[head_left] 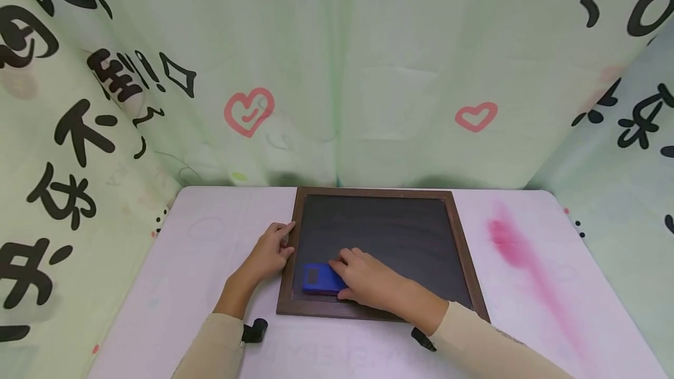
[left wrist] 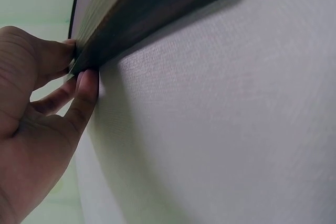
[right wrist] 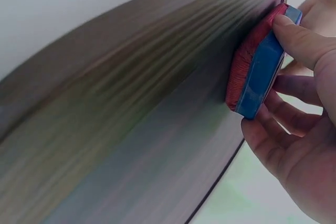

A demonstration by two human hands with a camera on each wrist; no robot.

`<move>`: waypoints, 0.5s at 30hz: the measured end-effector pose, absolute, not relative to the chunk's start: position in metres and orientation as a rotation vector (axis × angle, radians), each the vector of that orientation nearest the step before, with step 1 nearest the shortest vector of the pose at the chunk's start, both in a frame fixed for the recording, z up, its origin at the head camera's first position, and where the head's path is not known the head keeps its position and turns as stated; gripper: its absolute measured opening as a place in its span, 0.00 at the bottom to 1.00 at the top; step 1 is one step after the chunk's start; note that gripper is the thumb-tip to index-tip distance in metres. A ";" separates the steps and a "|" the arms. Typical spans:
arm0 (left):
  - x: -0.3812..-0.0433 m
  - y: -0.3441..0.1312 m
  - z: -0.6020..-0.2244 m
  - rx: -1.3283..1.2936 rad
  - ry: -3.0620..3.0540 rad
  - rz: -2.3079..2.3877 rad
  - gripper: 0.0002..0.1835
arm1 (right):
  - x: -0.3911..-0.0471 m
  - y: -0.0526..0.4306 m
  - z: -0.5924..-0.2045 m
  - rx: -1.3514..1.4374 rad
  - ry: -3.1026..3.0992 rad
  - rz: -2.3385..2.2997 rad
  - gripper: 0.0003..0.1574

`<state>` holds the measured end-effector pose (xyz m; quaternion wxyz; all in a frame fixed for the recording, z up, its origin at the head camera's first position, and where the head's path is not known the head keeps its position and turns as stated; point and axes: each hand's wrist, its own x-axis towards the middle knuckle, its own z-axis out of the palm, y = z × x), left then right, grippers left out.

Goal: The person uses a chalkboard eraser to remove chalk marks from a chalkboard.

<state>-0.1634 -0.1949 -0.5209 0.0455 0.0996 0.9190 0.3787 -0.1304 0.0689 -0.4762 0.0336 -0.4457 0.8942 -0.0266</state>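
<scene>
A black chalkboard (head_left: pixel 379 233) in a brown wooden frame lies on the table. On its lower left part sits a blue eraser (head_left: pixel 320 278); in the right wrist view its red felt side (right wrist: pixel 247 61) faces the board surface. My right hand (head_left: pixel 371 279) grips the eraser by its right end, thumb on the near side and fingers across the far side. My left hand (head_left: pixel 267 253) holds the frame's left edge, thumb and fingertips right at the wood. Close up in the left wrist view, those fingers (left wrist: pixel 84 95) meet the dark frame side (left wrist: pixel 157 9) near the tabletop.
The pale table (head_left: pixel 221 238) runs around the board, with a pink smear (head_left: pixel 513 244) on its right part. A pale green curtain (head_left: pixel 389 75) with black characters and red hearts encloses the back and sides. Black wrist devices (head_left: pixel 255 331) sit at both sleeves.
</scene>
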 end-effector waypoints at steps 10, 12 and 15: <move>-0.163 -0.195 -0.519 0.291 2.805 1.132 0.34 | -0.135 0.114 -0.478 -1.206 2.759 -0.218 0.39; -0.162 -0.194 -0.519 0.286 2.806 1.127 0.34 | -0.137 0.125 -0.479 -1.185 2.765 -0.244 0.38; -0.162 -0.193 -0.518 0.280 2.803 1.131 0.34 | -0.138 0.143 -0.478 -1.162 2.780 -0.273 0.37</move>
